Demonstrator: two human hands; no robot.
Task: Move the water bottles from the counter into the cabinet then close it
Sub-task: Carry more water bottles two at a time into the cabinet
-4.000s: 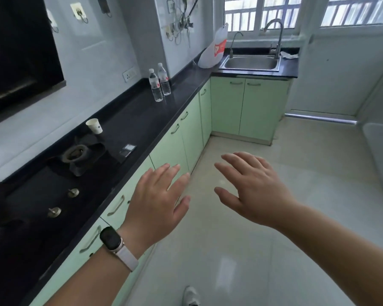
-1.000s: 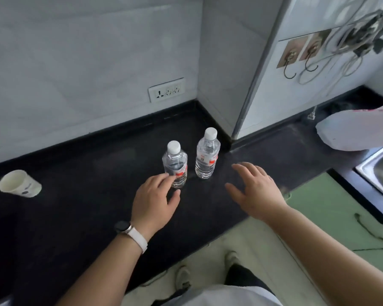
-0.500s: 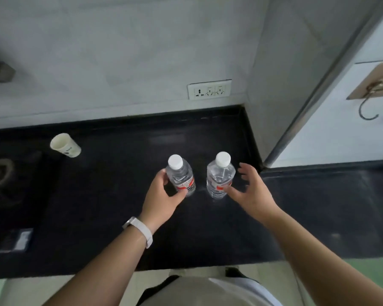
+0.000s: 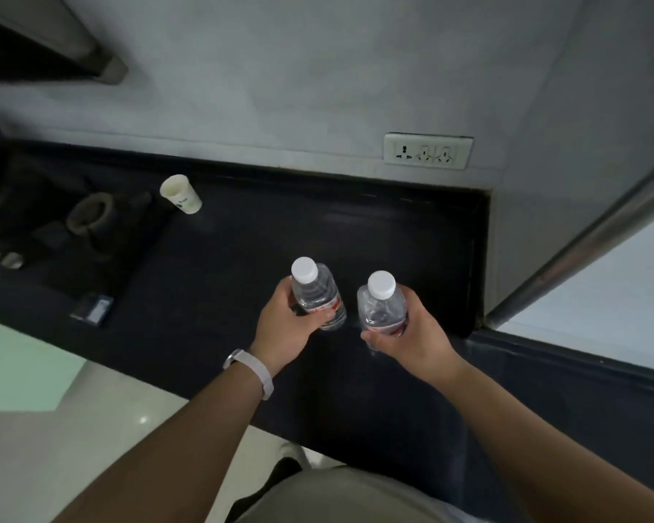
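Note:
Two clear water bottles with white caps and red labels are over the black counter [image 4: 242, 258]. My left hand [image 4: 286, 326] is wrapped around the left bottle [image 4: 316, 292]. My right hand [image 4: 412, 334] grips the right bottle [image 4: 381, 307] from its right side. Both bottles stand roughly upright, close together. I cannot tell whether their bases touch the counter. A pale green cabinet front [image 4: 19, 368] shows at the lower left, below the counter edge.
A white paper cup [image 4: 180, 193] stands on the counter to the left, beside a gas burner [image 4: 91, 217] and its knobs [image 4: 1, 256]. A small dark box [image 4: 93, 309] lies near the counter edge. A wall socket [image 4: 427, 151] sits above the counter's back.
Both hands have closed around the bottles; half a second ago the right hand was only touching its bottle. The view has shifted right and further down.

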